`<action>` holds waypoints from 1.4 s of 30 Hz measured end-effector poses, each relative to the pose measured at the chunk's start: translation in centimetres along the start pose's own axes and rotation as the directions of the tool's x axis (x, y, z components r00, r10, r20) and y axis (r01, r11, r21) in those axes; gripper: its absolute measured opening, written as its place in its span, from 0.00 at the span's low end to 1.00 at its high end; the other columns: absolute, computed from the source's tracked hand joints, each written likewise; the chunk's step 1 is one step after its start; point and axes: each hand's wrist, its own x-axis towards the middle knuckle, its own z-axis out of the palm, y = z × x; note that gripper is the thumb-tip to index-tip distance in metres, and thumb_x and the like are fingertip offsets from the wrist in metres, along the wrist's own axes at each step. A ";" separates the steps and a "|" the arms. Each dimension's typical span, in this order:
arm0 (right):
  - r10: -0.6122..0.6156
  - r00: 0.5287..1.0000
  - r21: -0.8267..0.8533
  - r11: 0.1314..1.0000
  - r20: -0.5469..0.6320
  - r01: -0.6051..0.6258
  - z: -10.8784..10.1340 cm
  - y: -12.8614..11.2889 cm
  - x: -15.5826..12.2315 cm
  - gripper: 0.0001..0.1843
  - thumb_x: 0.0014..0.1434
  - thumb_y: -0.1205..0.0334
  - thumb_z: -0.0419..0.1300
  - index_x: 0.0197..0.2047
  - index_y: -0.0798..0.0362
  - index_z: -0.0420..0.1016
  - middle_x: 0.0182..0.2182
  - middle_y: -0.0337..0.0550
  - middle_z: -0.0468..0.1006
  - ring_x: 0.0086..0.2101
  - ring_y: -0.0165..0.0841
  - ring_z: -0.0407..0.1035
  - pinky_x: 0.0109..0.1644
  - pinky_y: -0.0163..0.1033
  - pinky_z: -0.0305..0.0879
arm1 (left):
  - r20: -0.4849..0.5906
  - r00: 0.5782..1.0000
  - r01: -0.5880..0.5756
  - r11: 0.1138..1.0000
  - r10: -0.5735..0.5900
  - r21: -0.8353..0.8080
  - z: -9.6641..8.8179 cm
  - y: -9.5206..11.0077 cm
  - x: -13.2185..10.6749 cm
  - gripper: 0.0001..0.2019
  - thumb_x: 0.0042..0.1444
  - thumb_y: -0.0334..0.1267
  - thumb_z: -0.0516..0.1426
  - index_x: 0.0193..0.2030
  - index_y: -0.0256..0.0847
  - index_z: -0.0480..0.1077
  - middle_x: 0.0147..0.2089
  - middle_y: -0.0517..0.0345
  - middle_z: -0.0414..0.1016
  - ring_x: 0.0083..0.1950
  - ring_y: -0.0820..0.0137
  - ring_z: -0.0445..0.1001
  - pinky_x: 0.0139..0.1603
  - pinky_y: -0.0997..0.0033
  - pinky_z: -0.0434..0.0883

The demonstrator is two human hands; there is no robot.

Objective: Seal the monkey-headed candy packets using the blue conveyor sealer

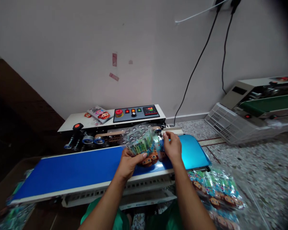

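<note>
Both hands pinch a crinkly clear plastic packet with cartoon print, held over the smooth blue belt: left hand grips its near-left edge, right hand its right edge. More glossy packets are piled near right.

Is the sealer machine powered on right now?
On: the control panel on the sealer shows a lit red readout and glowing indicator lamps.
</note>
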 end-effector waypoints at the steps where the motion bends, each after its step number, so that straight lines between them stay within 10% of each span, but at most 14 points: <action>1: -0.035 0.998 0.162 0.986 0.044 0.028 -0.4 -0.7 -0.3 0.20 0.61 0.53 0.49 0.46 0.57 0.73 0.41 0.52 0.77 0.42 0.38 0.69 0.44 0.40 0.62 | 0.006 1.000 -0.003 1.000 0.003 -0.005 -0.1 -0.1 0.0 0.18 0.38 0.31 0.67 0.40 0.37 0.76 0.38 0.53 0.81 0.39 0.63 0.78 0.45 0.63 0.74; 5: -0.170 0.957 0.585 0.811 0.237 -0.001 -1.5 -3.8 -1.9 0.17 0.58 0.51 0.55 0.44 0.51 0.76 0.38 0.43 0.79 0.38 0.34 0.72 0.42 0.39 0.66 | 0.038 0.999 -0.017 1.000 0.018 -0.017 -0.2 -0.4 0.1 0.19 0.39 0.31 0.67 0.41 0.36 0.75 0.39 0.53 0.81 0.39 0.64 0.78 0.45 0.64 0.73; 18: 0.155 0.987 0.816 0.576 -0.042 -0.056 -0.6 -3.9 -1.9 0.15 0.53 0.51 0.61 0.35 0.55 0.75 0.33 0.40 0.77 0.34 0.31 0.69 0.41 0.39 0.65 | 0.060 0.998 0.010 0.999 -0.007 -0.052 0.0 -0.6 -0.1 0.17 0.39 0.31 0.67 0.40 0.35 0.75 0.39 0.53 0.80 0.39 0.64 0.78 0.45 0.64 0.72; 26: 0.098 0.983 0.179 0.981 -0.153 -0.070 -3.6 1.5 0.4 0.20 0.58 0.48 0.51 0.32 0.57 0.73 0.24 0.40 0.71 0.25 0.29 0.60 0.30 0.33 0.55 | 0.009 1.000 0.002 1.000 -0.002 -0.020 -0.4 -0.2 0.2 0.17 0.40 0.32 0.67 0.40 0.36 0.75 0.37 0.53 0.81 0.38 0.64 0.78 0.45 0.63 0.73; 33: 0.108 0.994 -0.334 0.936 -0.031 -0.112 -2.4 3.7 1.2 0.17 0.60 0.57 0.48 0.35 0.57 0.76 0.29 0.50 0.77 0.28 0.33 0.64 0.31 0.36 0.49 | -0.013 1.000 0.014 0.999 -0.015 -0.029 0.2 0.1 0.1 0.19 0.36 0.33 0.68 0.39 0.35 0.75 0.36 0.53 0.81 0.37 0.62 0.78 0.46 0.59 0.73; 38: 0.065 0.997 -0.333 0.942 0.044 -0.046 -0.3 2.3 1.2 0.17 0.61 0.57 0.48 0.37 0.57 0.76 0.29 0.51 0.77 0.29 0.34 0.66 0.32 0.36 0.51 | -0.008 1.000 0.027 1.000 -0.027 -0.006 0.3 -0.1 0.0 0.19 0.36 0.33 0.68 0.39 0.35 0.75 0.36 0.52 0.81 0.37 0.62 0.78 0.45 0.60 0.73; 42: -0.082 0.996 -0.011 0.997 0.027 0.082 -0.3 0.0 0.4 0.20 0.61 0.52 0.49 0.43 0.57 0.75 0.37 0.51 0.77 0.37 0.36 0.68 0.39 0.38 0.59 | 0.026 0.998 0.050 0.999 -0.050 -0.014 0.2 -0.3 0.1 0.20 0.37 0.32 0.67 0.41 0.34 0.74 0.40 0.51 0.80 0.40 0.62 0.78 0.47 0.60 0.72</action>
